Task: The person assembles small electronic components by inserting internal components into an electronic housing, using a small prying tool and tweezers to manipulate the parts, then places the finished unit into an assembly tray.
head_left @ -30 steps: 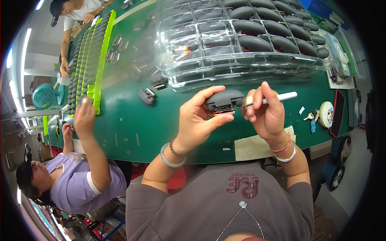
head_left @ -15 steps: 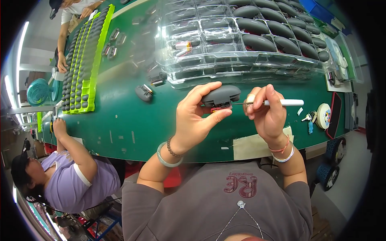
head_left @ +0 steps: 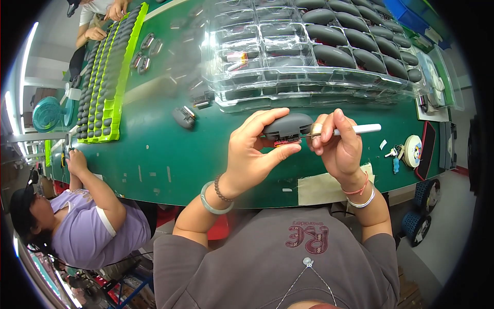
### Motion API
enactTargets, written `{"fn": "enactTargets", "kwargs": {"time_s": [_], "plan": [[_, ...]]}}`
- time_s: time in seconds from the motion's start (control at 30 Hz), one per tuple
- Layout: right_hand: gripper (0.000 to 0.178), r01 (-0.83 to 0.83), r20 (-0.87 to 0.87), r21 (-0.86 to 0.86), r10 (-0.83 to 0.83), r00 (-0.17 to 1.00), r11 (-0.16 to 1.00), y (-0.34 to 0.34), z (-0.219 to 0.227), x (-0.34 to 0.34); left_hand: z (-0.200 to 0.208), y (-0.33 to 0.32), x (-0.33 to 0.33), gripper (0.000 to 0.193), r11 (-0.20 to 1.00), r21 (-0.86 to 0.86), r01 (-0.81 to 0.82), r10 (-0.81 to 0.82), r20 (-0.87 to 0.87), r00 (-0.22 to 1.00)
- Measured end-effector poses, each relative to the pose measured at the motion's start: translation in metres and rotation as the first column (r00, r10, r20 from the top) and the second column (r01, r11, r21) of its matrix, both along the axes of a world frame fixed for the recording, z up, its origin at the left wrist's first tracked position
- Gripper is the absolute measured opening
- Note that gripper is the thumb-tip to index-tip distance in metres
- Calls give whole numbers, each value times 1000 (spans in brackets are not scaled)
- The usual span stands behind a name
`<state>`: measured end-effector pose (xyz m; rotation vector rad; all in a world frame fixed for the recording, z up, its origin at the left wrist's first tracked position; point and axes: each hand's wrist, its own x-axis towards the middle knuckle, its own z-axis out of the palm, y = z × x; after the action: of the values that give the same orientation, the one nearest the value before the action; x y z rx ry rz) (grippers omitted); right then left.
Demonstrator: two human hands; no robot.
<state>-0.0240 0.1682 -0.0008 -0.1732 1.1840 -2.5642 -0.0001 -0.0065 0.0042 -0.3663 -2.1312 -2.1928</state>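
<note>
Between the thumb and fingers of my left hand [head_left: 256,148] is a dark grey, rounded device housing [head_left: 288,125]. Its open underside shows dark inner parts and a bit of red. My right hand [head_left: 338,144] pinches a slim tool with a white handle [head_left: 363,129] and a thin metal shaft, like a small screwdriver. The tip reaches the right side of the housing; whether it touches the inner parts I cannot tell. Both hands are above the green table [head_left: 154,170], in front of a stack of clear plastic trays [head_left: 309,77].
Similar dark housings [head_left: 334,56] fill tray pockets. A loose housing [head_left: 183,117] lies left of the trays. A lime-green rack [head_left: 110,121] of dark pieces stands far left, near two other people. Keys [head_left: 395,153] and a round white object [head_left: 412,149] lie at right.
The tool and my right hand have shifted slightly left, closer to the housing, which has moved a little right and down. At the far left, a co-worker's hands have moved along the rack.
</note>
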Motion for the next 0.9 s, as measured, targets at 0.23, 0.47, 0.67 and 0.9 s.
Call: {"fn": "enactTargets", "kwargs": {"time_s": [0.23,0.47,0.67,0.9], "plan": [[46,39,-57,72,-35,998,997,-1,2,0,-1,0,0,47,1000,4,-2,2,12,1000],[46,47,-41,41,-45,998,998,0,-2,0,-1,1,1,46,998,56,6,-8,32,999],[46,69,-43,54,-67,997,996,-2,-2,2,-1,1,1,46,999,44,2,-3,15,1000],[45,8,54,-32,-6,999,999,-1,-3,-1,0,0,1,47,990,125,61,-74,100,992]]}}
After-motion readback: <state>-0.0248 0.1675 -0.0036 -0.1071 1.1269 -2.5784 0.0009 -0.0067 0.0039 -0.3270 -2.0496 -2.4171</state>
